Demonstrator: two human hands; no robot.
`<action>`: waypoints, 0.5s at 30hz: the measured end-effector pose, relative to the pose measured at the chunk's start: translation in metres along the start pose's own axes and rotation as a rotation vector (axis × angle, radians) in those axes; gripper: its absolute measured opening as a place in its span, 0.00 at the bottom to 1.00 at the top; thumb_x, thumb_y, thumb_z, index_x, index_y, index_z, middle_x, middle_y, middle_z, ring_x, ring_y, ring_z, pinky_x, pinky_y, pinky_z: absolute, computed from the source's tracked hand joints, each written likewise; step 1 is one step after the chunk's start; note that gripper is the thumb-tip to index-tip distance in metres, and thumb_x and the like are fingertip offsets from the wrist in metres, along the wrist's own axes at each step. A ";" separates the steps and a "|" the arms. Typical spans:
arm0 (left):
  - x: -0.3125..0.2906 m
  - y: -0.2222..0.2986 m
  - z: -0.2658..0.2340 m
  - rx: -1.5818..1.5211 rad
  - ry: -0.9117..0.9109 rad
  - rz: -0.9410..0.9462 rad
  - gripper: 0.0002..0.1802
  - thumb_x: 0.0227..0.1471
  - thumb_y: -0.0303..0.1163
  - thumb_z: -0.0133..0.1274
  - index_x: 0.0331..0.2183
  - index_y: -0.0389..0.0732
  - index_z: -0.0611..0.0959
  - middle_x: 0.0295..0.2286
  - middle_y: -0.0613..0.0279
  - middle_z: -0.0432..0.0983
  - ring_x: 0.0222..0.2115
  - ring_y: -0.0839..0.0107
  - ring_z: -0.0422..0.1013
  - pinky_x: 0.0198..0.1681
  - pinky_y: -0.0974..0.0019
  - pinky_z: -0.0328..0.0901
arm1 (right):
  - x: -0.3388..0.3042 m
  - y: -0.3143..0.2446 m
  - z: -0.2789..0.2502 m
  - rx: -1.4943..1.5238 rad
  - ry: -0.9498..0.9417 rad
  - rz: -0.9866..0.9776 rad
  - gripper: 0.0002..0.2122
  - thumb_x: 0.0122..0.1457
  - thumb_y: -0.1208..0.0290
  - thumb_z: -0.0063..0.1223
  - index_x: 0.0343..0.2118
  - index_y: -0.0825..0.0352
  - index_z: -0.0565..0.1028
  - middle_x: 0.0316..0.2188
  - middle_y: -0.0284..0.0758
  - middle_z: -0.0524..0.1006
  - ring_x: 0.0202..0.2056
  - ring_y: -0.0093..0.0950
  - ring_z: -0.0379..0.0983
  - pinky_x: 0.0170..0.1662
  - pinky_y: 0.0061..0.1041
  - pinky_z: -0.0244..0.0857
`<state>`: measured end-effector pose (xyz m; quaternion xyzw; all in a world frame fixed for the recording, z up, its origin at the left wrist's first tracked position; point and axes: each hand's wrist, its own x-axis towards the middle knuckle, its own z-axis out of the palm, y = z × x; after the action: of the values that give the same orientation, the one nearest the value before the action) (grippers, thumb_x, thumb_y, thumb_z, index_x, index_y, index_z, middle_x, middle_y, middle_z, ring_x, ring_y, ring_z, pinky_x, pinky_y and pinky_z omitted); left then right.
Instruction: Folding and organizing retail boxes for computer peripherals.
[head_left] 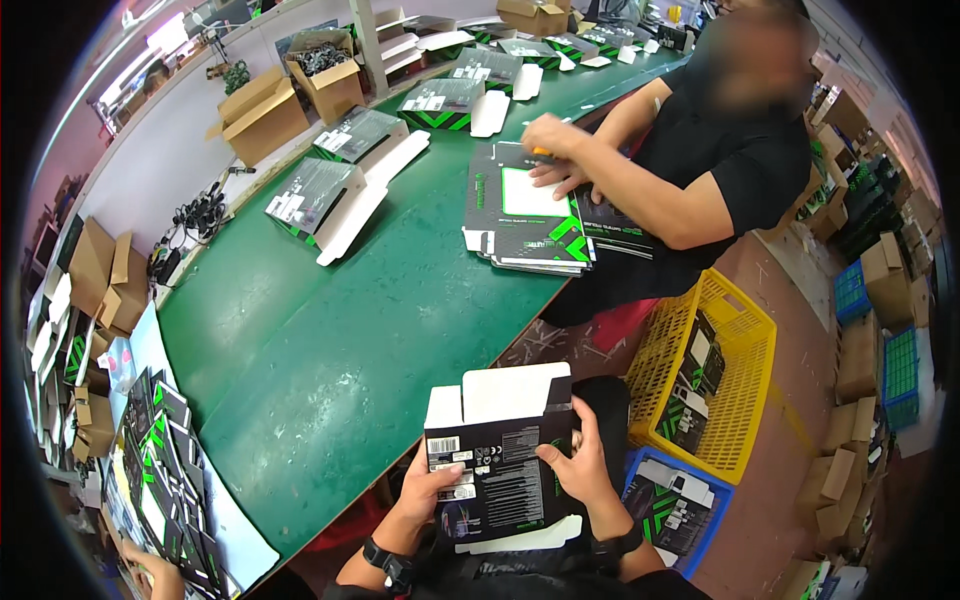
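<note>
Here we are at the near edge of the green bench (270,350), and both hands are on one black carton (505,470), held in front of the person's lap just off the bench, printed face up, with white flaps spread at the top and another white flap out at the bottom. The left hand (425,485) has the left edge, thumb pressed on the printed face near the white labels; the right hand (588,462) takes the right edge, thumb on the face too, its fingers wrapped round the side. Both sets of fingers closed on the carton! Dark bands circle both wrists. Across the bench, a co-worker (740,170) in a black shirt leans over a stack of flat cartons (525,235), a hand on top. To the right, a yellow crate (752,318) holds more black and green cartons, and a blue crate (712,525) right beside it carries another load. Over on the far left of the bench, open boxes (310,195) line up away into the distance, and at the lower left there's a heap of flat black-and-green packaging (165,470), another person's hand (155,573) near it.
</note>
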<state>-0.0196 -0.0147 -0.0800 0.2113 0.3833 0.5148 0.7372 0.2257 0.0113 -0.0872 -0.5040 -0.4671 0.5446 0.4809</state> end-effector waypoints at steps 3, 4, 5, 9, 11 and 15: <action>0.003 0.016 0.022 0.161 -0.071 0.167 0.48 0.53 0.18 0.53 0.68 0.39 0.47 0.61 0.50 0.60 0.59 0.63 0.62 0.63 0.58 0.57 | -0.002 -0.012 0.000 -0.183 -0.018 -0.135 0.49 0.54 0.48 0.67 0.67 0.73 0.50 0.53 0.52 0.74 0.52 0.37 0.75 0.55 0.33 0.67; 0.002 0.018 0.029 0.285 -0.088 0.280 0.51 0.53 0.19 0.54 0.69 0.40 0.44 0.62 0.49 0.56 0.61 0.63 0.60 0.64 0.58 0.56 | -0.002 -0.016 -0.001 -0.284 -0.048 -0.242 0.50 0.55 0.44 0.64 0.68 0.73 0.48 0.53 0.53 0.74 0.52 0.38 0.75 0.55 0.34 0.67; 0.003 0.012 0.025 0.375 -0.109 0.301 0.53 0.53 0.20 0.56 0.69 0.41 0.42 0.63 0.49 0.53 0.62 0.62 0.58 0.64 0.59 0.55 | -0.001 -0.019 -0.004 -0.393 -0.097 -0.264 0.50 0.55 0.40 0.59 0.68 0.71 0.49 0.53 0.52 0.73 0.53 0.42 0.74 0.57 0.33 0.64; 0.009 -0.002 0.009 0.590 -0.054 0.312 0.39 0.53 0.28 0.59 0.62 0.40 0.58 0.50 0.54 0.66 0.50 0.67 0.66 0.54 0.63 0.62 | 0.002 -0.008 -0.012 -0.205 -0.171 -0.279 0.32 0.57 0.47 0.60 0.55 0.69 0.69 0.48 0.44 0.73 0.43 0.37 0.75 0.49 0.30 0.66; 0.014 -0.004 0.009 0.725 -0.012 0.287 0.16 0.58 0.35 0.55 0.43 0.39 0.70 0.33 0.63 0.70 0.33 0.73 0.67 0.40 0.68 0.65 | 0.005 0.000 -0.019 -0.295 -0.111 -0.313 0.24 0.57 0.52 0.61 0.46 0.69 0.73 0.47 0.43 0.72 0.39 0.33 0.73 0.45 0.28 0.66; 0.020 -0.015 -0.004 0.772 -0.048 0.168 0.10 0.63 0.34 0.48 0.35 0.36 0.74 0.37 0.56 0.73 0.38 0.68 0.71 0.44 0.67 0.65 | 0.003 0.007 -0.013 -0.370 0.033 -0.384 0.06 0.54 0.73 0.62 0.26 0.69 0.77 0.44 0.41 0.74 0.27 0.23 0.68 0.31 0.22 0.62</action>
<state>-0.0108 -0.0023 -0.0999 0.5157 0.5129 0.3863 0.5673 0.2380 0.0142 -0.0953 -0.4944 -0.6378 0.3404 0.4826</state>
